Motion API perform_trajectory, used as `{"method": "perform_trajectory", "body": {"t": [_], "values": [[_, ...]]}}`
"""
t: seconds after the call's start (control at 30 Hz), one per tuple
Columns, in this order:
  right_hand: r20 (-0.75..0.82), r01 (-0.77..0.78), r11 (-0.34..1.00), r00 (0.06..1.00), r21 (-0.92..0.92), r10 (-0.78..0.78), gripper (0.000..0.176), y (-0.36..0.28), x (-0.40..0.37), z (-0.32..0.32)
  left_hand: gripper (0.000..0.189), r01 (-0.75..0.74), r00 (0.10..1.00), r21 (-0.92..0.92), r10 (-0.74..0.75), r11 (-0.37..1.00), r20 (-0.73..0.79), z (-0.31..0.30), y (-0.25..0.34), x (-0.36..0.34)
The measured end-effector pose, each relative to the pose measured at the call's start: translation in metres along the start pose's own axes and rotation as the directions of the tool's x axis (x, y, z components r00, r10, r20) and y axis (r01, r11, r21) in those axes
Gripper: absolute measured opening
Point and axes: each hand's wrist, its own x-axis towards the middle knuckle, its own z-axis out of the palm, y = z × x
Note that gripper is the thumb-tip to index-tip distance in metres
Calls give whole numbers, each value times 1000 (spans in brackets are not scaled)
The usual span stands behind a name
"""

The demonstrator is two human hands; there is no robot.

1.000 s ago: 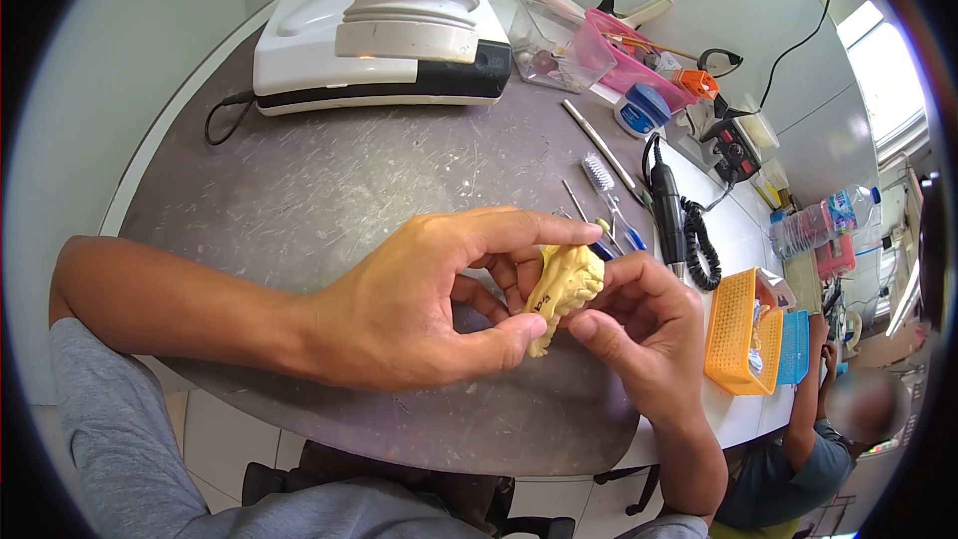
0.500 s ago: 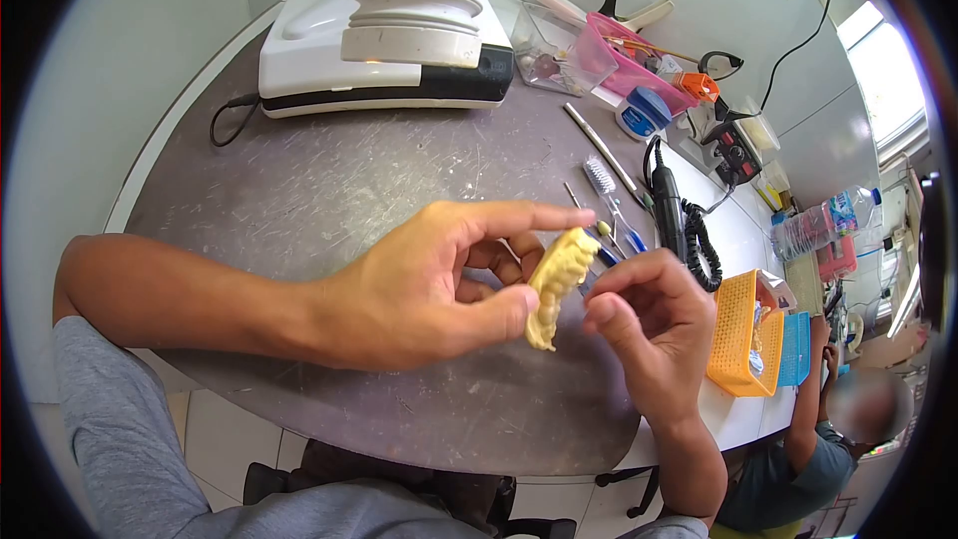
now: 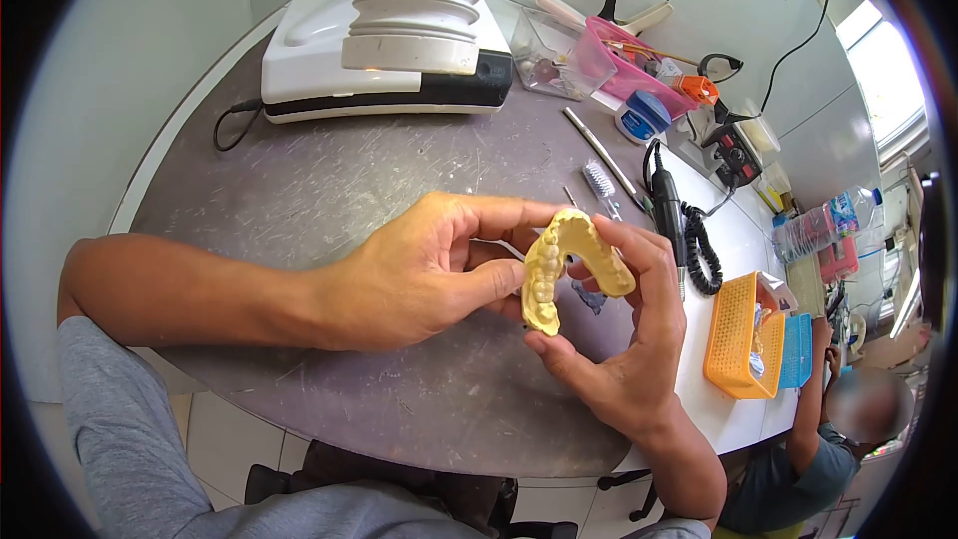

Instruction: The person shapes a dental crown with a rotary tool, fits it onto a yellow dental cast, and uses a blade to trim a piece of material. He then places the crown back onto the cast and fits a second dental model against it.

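A yellow horseshoe-shaped dental cast (image 3: 544,269) is raised above the grey worktop, its row of teeth toward my left hand. My left hand (image 3: 424,274) pinches its left side, thumb on the teeth and index finger along the top. On the other side my right hand (image 3: 639,329) curves around it, index finger against the upper right edge and thumb by the lower left end. Partly hidden behind the cast lies a small dark blue piece (image 3: 589,296). A clear-handled brush (image 3: 601,183) and a thin metal tool lie just beyond the fingers.
A black handpiece (image 3: 667,200) with a coiled cord lies right of my hands. Beyond are a white machine (image 3: 299,50) under a ribbed hose (image 3: 417,0), a blue-lidded jar (image 3: 642,117) and a pink basket (image 3: 624,50). An orange basket (image 3: 733,339) stands right, near another person (image 3: 773,479).
The cast has turned from edge-on so its open horseshoe shape faces me. My right hand has moved up and left and now touches it; before, it was beside the cast.
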Motion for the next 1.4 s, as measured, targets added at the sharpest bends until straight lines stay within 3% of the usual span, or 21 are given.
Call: {"method": "perform_trajectory", "body": {"t": [0.33,0.6,0.93,1.13,1.2,1.27,1.33,1.4], "values": [[-50,69,995,996,-69,-72,82,-4,-2,3,48,56,998,22,-57,998,32,1,5,0],[-99,259,952,956,-164,-277,81,-9,-1,4,42,35,997,-8,-34,999,76,-1,3,3],[-99,242,957,961,-158,-259,80,-11,-2,2,38,63,992,-39,-58,997,108,-1,5,4],[-67,201,957,974,-207,-219,72,-11,-6,-1,36,125,986,-53,-118,991,116,-8,6,5],[-100,201,962,970,-186,-222,61,-9,-5,-2,36,149,985,-67,-142,987,96,-9,6,6],[-89,207,957,970,-203,-228,57,-5,-5,-6,35,209,977,-204,-193,956,92,-10,7,7],[-78,212,952,969,-219,-234,52,-1,-4,-5,35,227,970,-201,-203,953,131,-14,8,7],[-174,272,952,940,-140,-294,53,4,-2,-1,34,245,962,-199,-213,949,169,-16,9,8]]}}
